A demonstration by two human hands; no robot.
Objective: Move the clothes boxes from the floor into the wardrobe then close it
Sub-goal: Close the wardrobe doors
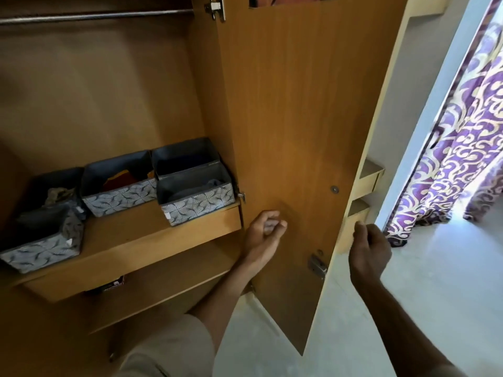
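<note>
Several grey fabric clothes boxes with a leaf pattern stand on the wardrobe shelf [130, 240]: one at the front left [43, 240], one in the middle [119, 186], and a pair at the right end [196, 197]. Folded clothes show inside them. The wardrobe's right door [285, 118] stands open with its inner face towards me. My left hand [265, 232] hovers in front of that face, fingers loosely curled and holding nothing. My right hand [370, 248] is just beside the door's free edge with its fingers curled; contact with the edge is unclear.
A metal hanging rail [95, 16] crosses the top of the wardrobe. A lower shelf [163, 292] lies beneath the boxes. A latch [317, 265] sits low on the door. Purple patterned curtains [462, 159] hang at the right over pale floor [408, 308].
</note>
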